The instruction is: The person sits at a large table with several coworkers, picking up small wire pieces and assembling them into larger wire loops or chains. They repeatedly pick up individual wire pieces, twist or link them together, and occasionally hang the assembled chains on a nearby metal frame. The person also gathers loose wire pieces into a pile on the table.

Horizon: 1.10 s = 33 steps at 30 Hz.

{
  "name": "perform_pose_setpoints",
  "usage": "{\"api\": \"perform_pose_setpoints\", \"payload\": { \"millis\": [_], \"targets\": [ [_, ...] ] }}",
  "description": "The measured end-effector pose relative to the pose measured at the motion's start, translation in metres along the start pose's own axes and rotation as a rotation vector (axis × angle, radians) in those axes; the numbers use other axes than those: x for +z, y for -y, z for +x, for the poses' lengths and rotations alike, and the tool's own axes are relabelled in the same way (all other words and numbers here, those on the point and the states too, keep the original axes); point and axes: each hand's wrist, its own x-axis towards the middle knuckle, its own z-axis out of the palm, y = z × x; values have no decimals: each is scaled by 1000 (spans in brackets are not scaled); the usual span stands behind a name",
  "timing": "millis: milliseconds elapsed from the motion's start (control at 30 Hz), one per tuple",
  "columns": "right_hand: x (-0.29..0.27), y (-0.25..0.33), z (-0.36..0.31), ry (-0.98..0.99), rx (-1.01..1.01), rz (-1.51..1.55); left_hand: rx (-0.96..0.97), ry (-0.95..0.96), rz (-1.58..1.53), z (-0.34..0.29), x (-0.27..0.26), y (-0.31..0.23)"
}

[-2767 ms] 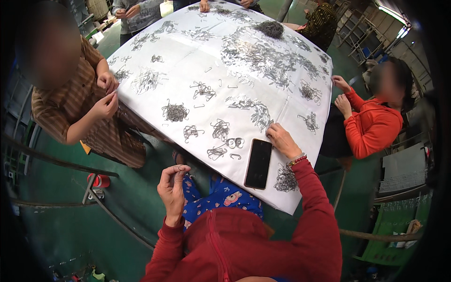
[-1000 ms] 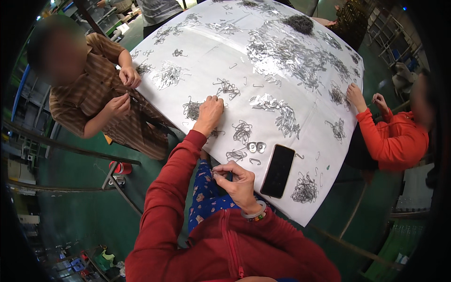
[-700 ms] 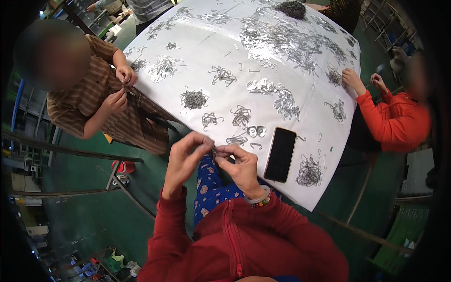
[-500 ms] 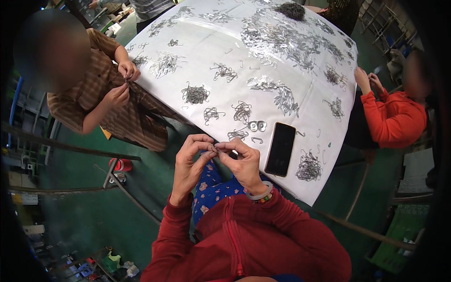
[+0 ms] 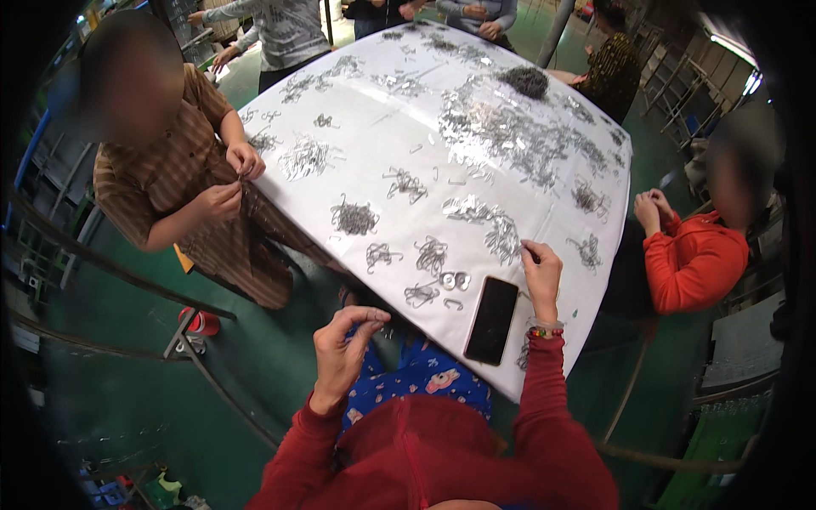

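Note:
My left hand (image 5: 344, 350) is raised off the table's near edge, thumb and fingertips pinched together; whatever is between them is too small to make out. My right hand (image 5: 541, 274) reaches over the table, its fingertips closed at the right edge of a curved pile of shiny flat metal pieces (image 5: 503, 238). Any piece in that pinch cannot be told. Below the right hand lies a dark phone (image 5: 491, 321). Left of it are two round metal pieces (image 5: 455, 280), and small heaps of bent wire hooks (image 5: 431, 255) lie nearby.
The white-covered table (image 5: 387, 293) carries more metal pieces (image 5: 501, 136) and a dark heap (image 5: 523, 82). A person in brown stripes (image 5: 174, 161) works at the left, one in orange (image 5: 697, 259) at the right, several others at the far side. A metal rail (image 5: 229, 395) stands lower left.
My hands, together before, have parted: the right has moved forward and right to the shiny pile, while the left stays near the table edge, slightly lower. The view has shifted, showing more people beyond.

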Motion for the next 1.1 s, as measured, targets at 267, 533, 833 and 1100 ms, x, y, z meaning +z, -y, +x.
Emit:
{"api": "perform_pose_setpoints", "payload": {
  "millis": [267,533,833,1100],
  "targets": [
    [26,-95,24,154,-261,-511,25,4,55,1,0,1],
    [10,10,-6,302,246,474,112,91,64,-6,-7,5],
    [20,168,-97,787,86,903,135,123,116,-14,-1,10],
    [18,171,-103,701,-49,738,175,119,187,-13,-1,15]
  ]
}}
